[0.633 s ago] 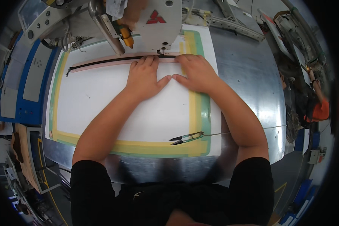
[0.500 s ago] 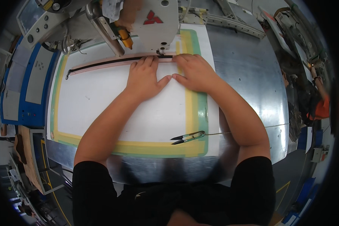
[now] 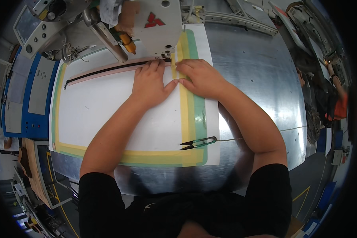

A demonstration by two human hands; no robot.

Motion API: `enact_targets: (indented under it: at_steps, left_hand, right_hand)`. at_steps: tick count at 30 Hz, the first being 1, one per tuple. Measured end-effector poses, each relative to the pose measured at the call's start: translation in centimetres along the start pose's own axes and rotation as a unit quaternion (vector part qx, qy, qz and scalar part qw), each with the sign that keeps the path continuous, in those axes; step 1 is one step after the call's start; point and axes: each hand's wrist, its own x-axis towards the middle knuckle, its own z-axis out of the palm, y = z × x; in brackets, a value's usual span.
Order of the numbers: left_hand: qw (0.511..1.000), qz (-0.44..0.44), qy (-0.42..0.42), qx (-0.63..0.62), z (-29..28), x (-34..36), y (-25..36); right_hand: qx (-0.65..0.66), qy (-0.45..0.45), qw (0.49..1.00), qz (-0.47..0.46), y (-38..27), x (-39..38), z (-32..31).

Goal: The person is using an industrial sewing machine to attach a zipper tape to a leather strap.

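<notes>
A narrow black zipper-like strip, with a small metal piece at its left end, lies along a pink band on the white board. My left hand rests on the board with its fingertips on the strip near its right end. Those fingers lie flat. My right hand lies flat just past that end, on the board's yellow tape border, gripping nothing. Both thumb tips almost meet. The sewing machine head stands directly beyond my fingers, its needle area above the strip's right end.
Thread snips lie on the board's near right corner, tied to a cord. A metal tabletop extends to the right. A blue cabinet stands at the left. A slanted metal tube hangs over the strip.
The board and strip have slid left under my hands. My right fingers, earlier at the strip's right end, are now beyond it on the tape. The snips have barely moved.
</notes>
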Motion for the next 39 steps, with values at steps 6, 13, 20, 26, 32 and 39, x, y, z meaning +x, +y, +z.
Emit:
enact_targets:
  at_steps: [6, 13, 20, 26, 32, 39]
  left_hand:
    - [1.0, -0.003, -0.017, -0.001, -0.6, -0.3, -0.7]
    - [0.996, -0.069, -0.045, 0.021, -3.3, -2.5, -4.9]
    - [0.984, -0.156, -0.067, 0.046, -5.8, -4.5, -9.4]
    - [0.994, -0.095, -0.045, 0.022, -4.8, -4.7, -8.3]
    - [0.993, -0.112, -0.032, 0.014, -4.9, -3.7, -7.1]
    - [0.995, -0.096, 0.0, -0.01, -4.8, -4.5, -8.3]
  right_hand:
    - [0.005, -0.005, 1.0, 0.004, -0.3, 0.0, -0.2]
    - [-0.005, 0.032, 0.999, -0.015, -0.5, -0.4, 0.0]
    - [-0.043, 0.012, 0.999, 0.012, 1.8, -2.7, -2.3]
    - [-0.012, -0.163, 0.98, 0.109, -2.7, -3.9, -7.5]
    - [-0.07, -0.013, 0.993, 0.097, -3.3, -0.6, -4.9]
    - [-0.065, 0.032, 0.983, 0.171, -2.3, 7.8, -0.9]
